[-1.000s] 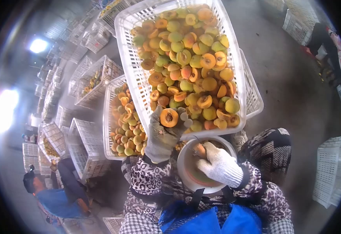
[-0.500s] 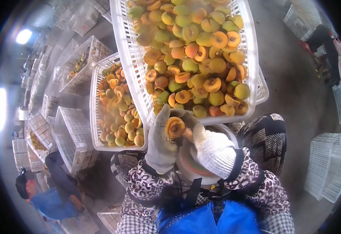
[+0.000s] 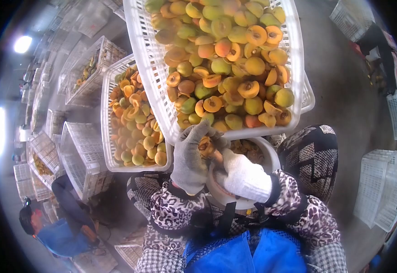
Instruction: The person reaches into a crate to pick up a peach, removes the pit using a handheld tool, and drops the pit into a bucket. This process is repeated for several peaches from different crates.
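My left hand (image 3: pixel 189 161), in a grey work glove, is wrapped around a halved apricot (image 3: pixel 205 146), its cut face turned up. My right hand (image 3: pixel 247 178), in a white knit glove, is closed right beside the fruit. A short brownish tip sticks out between the right fingers and the apricot; what it belongs to I cannot tell. Below both hands a white bucket (image 3: pixel 271 152) stands between the knees, with brown pieces (image 3: pixel 248 150) inside. Just beyond the fingers is a white crate (image 3: pixel 232 133) heaped with whole and halved apricots (image 3: pixel 221 66).
A second crate (image 3: pixel 106 113) of apricot halves stands at the left. Further left are more crates (image 3: pixel 82 154) and a seated person in blue (image 3: pixel 64 236). Stacked white crates (image 3: pixel 375 182) stand on the right floor, with another person (image 3: pixel 384 50) at the upper right.
My right hand has shifted slightly down, showing more of the bucket's contents. The left fingers now cover more of the apricot half. The view has tilted a little.
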The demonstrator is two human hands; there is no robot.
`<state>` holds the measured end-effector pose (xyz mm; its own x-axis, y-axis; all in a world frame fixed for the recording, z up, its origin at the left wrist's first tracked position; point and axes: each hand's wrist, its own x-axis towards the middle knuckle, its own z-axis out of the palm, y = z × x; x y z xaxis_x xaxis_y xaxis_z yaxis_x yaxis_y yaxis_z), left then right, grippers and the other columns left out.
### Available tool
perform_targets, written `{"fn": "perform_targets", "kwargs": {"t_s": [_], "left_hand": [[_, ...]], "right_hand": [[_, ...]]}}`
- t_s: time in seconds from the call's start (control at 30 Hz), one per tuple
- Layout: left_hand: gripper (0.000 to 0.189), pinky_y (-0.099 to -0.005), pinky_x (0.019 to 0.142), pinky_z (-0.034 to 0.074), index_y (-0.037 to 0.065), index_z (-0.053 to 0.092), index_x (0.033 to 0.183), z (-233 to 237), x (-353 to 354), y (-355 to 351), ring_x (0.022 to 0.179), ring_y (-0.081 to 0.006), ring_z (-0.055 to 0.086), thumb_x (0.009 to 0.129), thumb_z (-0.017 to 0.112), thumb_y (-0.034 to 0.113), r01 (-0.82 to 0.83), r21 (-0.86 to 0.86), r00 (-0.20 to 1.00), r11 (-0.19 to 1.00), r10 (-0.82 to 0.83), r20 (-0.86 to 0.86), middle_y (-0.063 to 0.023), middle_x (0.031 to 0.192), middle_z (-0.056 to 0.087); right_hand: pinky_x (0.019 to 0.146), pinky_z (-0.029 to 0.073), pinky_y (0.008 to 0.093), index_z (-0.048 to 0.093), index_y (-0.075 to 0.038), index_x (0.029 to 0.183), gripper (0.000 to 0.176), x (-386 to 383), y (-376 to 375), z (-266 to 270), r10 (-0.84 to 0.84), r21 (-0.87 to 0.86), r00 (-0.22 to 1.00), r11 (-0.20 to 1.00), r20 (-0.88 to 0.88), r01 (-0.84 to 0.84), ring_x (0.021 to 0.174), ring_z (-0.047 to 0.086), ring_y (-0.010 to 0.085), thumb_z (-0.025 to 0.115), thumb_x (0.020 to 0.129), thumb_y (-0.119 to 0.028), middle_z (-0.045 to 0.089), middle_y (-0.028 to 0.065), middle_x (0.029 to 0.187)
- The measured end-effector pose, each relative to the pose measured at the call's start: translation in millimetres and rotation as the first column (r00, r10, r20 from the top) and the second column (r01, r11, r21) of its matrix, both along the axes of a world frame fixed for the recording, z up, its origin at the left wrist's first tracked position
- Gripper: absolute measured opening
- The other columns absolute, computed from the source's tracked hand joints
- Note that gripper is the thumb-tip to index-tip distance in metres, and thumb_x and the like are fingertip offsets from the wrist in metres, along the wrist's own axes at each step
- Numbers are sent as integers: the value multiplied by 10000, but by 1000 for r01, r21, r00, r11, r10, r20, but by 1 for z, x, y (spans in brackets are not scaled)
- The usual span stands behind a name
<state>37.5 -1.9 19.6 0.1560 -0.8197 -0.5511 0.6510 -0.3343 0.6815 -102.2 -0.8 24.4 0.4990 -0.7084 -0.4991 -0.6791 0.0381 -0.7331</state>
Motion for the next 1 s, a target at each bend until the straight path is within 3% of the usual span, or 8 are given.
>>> {"fn": "perform_targets", "kwargs": {"t_s": [0.07, 0.2, 0.4, 0.57, 0.63, 0.77, 0.97, 1.0], "left_hand": [[242, -324, 656, 539, -26, 588, 874, 9, -2, -1, 683, -235, 644, 914, 591, 213, 58, 39, 994, 998, -61, 90, -123, 742, 622], [247, -313, 641, 534, -21, 583, 859, 6, -7, 0, 677, -231, 642, 918, 588, 220, 70, 33, 991, 997, -73, 114, -124, 730, 619], [260, -306, 639, 531, -5, 566, 840, 4, -17, -1, 668, -209, 635, 926, 579, 240, 22, -3, 977, 1000, -20, 214, -108, 717, 609], [247, -319, 631, 523, 2, 569, 820, 4, -23, -7, 602, -190, 578, 916, 547, 229, 9, 31, 921, 999, -20, 390, -97, 699, 583], [247, -319, 630, 523, 3, 568, 818, -2, -22, -8, 601, -193, 583, 916, 541, 228, 26, 14, 920, 1000, -30, 391, -99, 703, 583], [231, -315, 626, 520, -4, 566, 826, -5, -10, -4, 616, -202, 600, 916, 521, 204, 182, -150, 971, 972, -154, 181, -103, 714, 577], [275, -324, 648, 517, -22, 559, 856, -7, -12, -9, 642, -223, 603, 896, 528, 248, 294, 8, 895, 956, -279, 347, -111, 728, 574], [295, -326, 646, 513, -26, 556, 875, -8, -11, -11, 655, -229, 609, 891, 527, 266, 303, 63, 894, 951, -306, 328, -116, 748, 576]], "right_hand": [[595, 512, 414, 507, 6, 1065, 335, -6, -8, 2, -52, 353, 978, 935, 203, -23, 662, 642, 342, 562, 857, -251, 623, 193, 731], [535, 502, 338, 522, 1, 1050, 302, -2, 4, -3, -37, 35, 999, 999, 16, 37, 577, 619, 230, 556, 857, -229, 603, 127, 677], [546, 491, 274, 549, -16, 1012, 261, -27, -14, -11, -219, 704, 823, 655, 525, -275, 607, 593, 143, 515, 863, -228, 600, 92, 739], [598, 505, 331, 544, 12, 953, 245, -9, 7, -7, -65, 59, 985, 997, 161, 57, 649, 595, 215, 515, 838, -202, 600, 71, 780], [523, 497, 301, 529, 5, 966, 237, -13, -4, -7, -245, 511, 813, 856, 528, -74, 577, 580, 183, 523, 829, -189, 578, 63, 728], [330, 323, 222, 474, -74, 805, 149, -30, -8, -6, -657, 939, 673, 194, 340, -284, 386, 381, 67, 600, 818, -154, 434, -22, 588], [318, 284, 209, 501, -59, 840, 123, -24, -8, -7, -371, 806, 854, 584, 365, -91, 389, 387, 55, 590, 850, -144, 435, -24, 581], [332, 322, 223, 543, -65, 889, 121, -26, -7, -14, -447, 892, 819, 423, 360, -161, 439, 448, 79, 589, 879, -176, 488, -23, 609]]}}
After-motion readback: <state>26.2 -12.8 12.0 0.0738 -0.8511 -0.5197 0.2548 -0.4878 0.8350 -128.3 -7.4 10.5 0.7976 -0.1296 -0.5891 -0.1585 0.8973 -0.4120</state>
